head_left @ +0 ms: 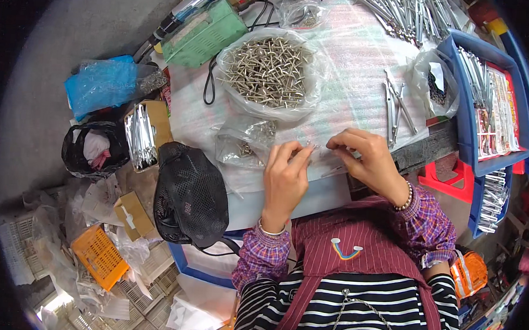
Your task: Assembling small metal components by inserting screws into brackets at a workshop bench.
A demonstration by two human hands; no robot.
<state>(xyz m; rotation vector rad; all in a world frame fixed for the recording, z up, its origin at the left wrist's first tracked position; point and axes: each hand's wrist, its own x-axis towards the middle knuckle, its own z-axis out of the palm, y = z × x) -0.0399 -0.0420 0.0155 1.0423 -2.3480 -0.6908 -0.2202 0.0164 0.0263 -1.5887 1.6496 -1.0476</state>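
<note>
My left hand (pixel 285 183) is over the front of the table, thumb and fingers pinched together. A tiny shiny bit shows at its fingertips, too small to name. To its right, my right hand (pixel 368 160) is also pinched; whatever it holds is hidden by the fingers. The two hands are apart with a small gap between them. Beyond them stands a clear plastic bag (pixel 316 79) full of brass-coloured, screw-like metal pieces (pixel 267 71). A smaller clear bag (pixel 227 141) of small metal parts lies just left of my left hand.
Several silver metal strips (pixel 392 111) lie to the right, beside a bag of dark small parts (pixel 436 90). A blue tray (pixel 466 159) stands at the right edge. More strips (pixel 413 15) are piled at the back. A green basket (pixel 208 36) and black mesh bag (pixel 192 194) are left.
</note>
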